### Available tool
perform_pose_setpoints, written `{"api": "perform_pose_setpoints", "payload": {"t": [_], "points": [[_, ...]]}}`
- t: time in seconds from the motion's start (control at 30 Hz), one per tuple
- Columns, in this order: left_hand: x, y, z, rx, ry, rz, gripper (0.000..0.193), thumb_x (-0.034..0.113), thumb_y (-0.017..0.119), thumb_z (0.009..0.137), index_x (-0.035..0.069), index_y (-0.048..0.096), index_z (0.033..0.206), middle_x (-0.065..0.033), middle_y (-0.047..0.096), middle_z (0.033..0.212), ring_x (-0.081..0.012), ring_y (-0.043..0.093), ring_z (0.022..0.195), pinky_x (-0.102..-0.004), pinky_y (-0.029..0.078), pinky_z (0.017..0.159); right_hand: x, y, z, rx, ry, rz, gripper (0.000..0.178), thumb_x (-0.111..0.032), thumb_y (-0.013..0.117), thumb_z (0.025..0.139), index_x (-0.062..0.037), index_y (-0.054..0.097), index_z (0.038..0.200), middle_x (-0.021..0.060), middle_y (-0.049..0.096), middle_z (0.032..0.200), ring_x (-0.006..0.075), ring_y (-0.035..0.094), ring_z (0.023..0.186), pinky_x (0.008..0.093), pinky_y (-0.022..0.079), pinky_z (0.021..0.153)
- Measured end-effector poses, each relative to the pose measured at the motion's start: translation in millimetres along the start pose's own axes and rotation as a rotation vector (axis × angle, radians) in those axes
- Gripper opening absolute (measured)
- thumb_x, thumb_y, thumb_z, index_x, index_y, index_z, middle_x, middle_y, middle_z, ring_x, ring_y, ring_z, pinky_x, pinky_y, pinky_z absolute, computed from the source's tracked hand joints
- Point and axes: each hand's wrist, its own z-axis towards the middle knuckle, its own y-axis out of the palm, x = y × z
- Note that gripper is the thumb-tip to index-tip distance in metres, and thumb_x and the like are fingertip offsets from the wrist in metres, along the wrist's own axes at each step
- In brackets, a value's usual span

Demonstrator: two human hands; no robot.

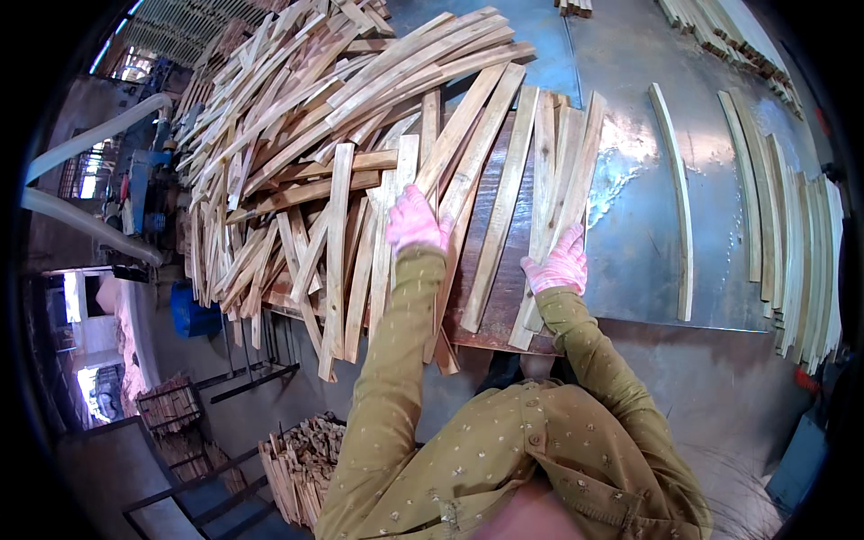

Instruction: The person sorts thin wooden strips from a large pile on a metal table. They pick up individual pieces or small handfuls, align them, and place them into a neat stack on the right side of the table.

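My left hand [416, 222], in a pink glove, is closed around a wooden strip at the right side of a heaped pile of wooden strips [270, 135]. More strips of the pile lie close on both sides of it. My right hand [558, 261], also gloved in pink, grips the edge of a wooden strip [581, 184] that lies slanted among a few others. Its palm side is hidden. Between the two hands a single strip [506, 216] rests at a slant on the brown board [481, 270].
A lone strip [675, 202] lies on the shiny metal tabletop [630, 261]. Rows of strips [796, 261] line its right edge, and a stack [729, 31] sits at the far right. Below left stand a bundle of wood pieces [292, 472], a metal frame [247, 373] and a blue container [193, 310].
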Motion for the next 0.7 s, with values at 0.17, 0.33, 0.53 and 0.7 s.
{"api": "perform_pose_setpoints", "payload": {"t": [0.17,0.33,0.53,0.7], "points": [[-1,2,35,-0.34,-0.143,0.02,0.071,0.035,0.066,0.078,0.001,0.04,0.134,-0.0186,0.057,0.119,-0.0322,0.057,0.107,-0.0487,0.046,0.087,-1,10,5,0.022,0.039,-0.063,0.124,-0.036,0.081,0.068,-0.0031,-0.005,0.151,0.0252,0.021,0.153,0.0405,0.033,0.135,0.0462,0.033,0.11],[-37,5,42,-0.425,-0.134,-0.084,0.052,0.04,0.063,0.082,0.003,0.053,0.117,-0.0207,0.059,0.116,-0.0329,0.062,0.101,-0.0484,0.049,0.082,-22,-1,5,-0.017,0.088,-0.125,0.125,-0.036,0.083,0.066,-0.0034,-0.003,0.151,0.0274,0.03,0.147,0.0405,0.035,0.134,0.046,0.032,0.11],[-11,-17,-112,-0.23,0.029,-0.159,0.061,0.051,0.056,0.085,-0.003,0.052,0.115,-0.0227,0.06,0.102,-0.0358,0.064,0.087,-0.0501,0.051,0.074,-20,-7,-10,-0.088,0.063,-0.004,0.123,-0.027,0.08,0.066,-0.0076,-0.006,0.151,0.0278,0.028,0.147,0.0406,0.036,0.133,0.0437,0.034,0.11],[-76,-34,-88,-0.105,-0.123,-0.167,0.083,0.063,0.051,0.085,-0.006,0.046,0.129,-0.0256,0.054,0.119,-0.0386,0.055,0.106,-0.049,0.043,0.091,-23,37,-49,-0.241,-0.063,0.193,0.116,-0.04,0.079,0.071,-0.0128,0.001,0.153,0.0319,0.033,0.145,0.0468,0.042,0.128,0.0436,0.036,0.109]]}}
